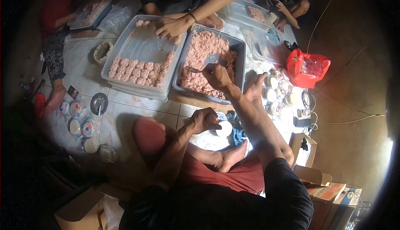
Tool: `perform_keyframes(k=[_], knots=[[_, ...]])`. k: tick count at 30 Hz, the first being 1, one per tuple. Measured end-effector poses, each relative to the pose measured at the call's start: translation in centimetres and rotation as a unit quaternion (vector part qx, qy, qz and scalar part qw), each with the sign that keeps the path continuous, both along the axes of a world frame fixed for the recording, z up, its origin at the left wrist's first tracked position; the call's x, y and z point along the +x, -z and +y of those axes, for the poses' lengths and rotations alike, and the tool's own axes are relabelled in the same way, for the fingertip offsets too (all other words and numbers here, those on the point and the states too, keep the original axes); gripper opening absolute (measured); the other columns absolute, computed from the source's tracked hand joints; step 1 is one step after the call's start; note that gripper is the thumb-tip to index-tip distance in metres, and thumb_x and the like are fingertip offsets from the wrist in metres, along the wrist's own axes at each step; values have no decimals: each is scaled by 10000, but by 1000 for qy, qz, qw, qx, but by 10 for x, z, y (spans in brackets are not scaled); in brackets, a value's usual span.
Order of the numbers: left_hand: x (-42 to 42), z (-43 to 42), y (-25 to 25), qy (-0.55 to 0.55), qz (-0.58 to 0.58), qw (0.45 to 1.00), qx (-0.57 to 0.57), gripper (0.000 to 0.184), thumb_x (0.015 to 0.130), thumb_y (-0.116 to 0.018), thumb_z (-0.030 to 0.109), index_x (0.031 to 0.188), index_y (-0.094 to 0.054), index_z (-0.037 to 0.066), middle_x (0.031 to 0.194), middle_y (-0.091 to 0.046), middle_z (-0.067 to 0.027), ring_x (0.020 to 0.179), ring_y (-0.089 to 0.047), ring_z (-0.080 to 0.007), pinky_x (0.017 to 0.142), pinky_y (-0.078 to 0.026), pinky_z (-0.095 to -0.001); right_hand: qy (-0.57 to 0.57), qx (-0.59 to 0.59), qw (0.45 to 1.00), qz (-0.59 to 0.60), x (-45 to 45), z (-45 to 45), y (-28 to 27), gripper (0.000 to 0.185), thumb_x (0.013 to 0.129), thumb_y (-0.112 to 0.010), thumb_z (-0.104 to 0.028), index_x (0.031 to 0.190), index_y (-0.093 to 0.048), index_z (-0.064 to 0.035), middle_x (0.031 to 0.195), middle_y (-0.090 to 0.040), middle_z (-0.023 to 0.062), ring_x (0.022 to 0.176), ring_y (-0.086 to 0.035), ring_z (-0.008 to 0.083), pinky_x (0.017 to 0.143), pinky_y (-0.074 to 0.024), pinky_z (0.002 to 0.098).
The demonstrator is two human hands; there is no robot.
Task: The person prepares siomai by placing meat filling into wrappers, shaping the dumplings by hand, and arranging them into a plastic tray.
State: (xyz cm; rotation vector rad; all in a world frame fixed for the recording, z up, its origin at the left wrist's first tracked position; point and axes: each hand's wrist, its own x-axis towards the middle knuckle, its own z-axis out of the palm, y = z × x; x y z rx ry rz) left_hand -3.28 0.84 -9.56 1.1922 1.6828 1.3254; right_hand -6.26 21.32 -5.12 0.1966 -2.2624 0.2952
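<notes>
My right hand [217,77] is closed round a fork [194,69] over a grey tub [240,69] of pink minced mixture [204,48]. The fork's tines point left, over the mixture. Nearer to me, my left hand [203,121] is curled above the tiled floor, holding something I cannot make out. Just right of it is a round white item [224,128], beside a blue patterned cloth [239,135]. A clear tray [106,72] left of the tub holds rows of pink portions [135,70]. A co-worker's hand [170,26] reaches into that tray.
A red plastic bag [307,68] stands at the right, near packaged round items [276,89] and cables. More packages [83,125] and a small dark dish [99,103] lie at the left. Other people sit by containers at the back. Cardboard boxes [77,209] are near me.
</notes>
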Motion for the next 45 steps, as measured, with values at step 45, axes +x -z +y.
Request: perform_keyframes(k=[45], knots=[[18, -10, -64, -61, 12, 988, 143, 408, 738, -851, 33, 1045, -584, 43, 849, -680, -62, 773, -641, -139, 699, -517, -305, 115, -399, 886, -207, 223, -114, -101, 56, 923, -622, -25, 921, -624, 31, 830, -646, 214, 737, -664, 347, 652, -508, 405]])
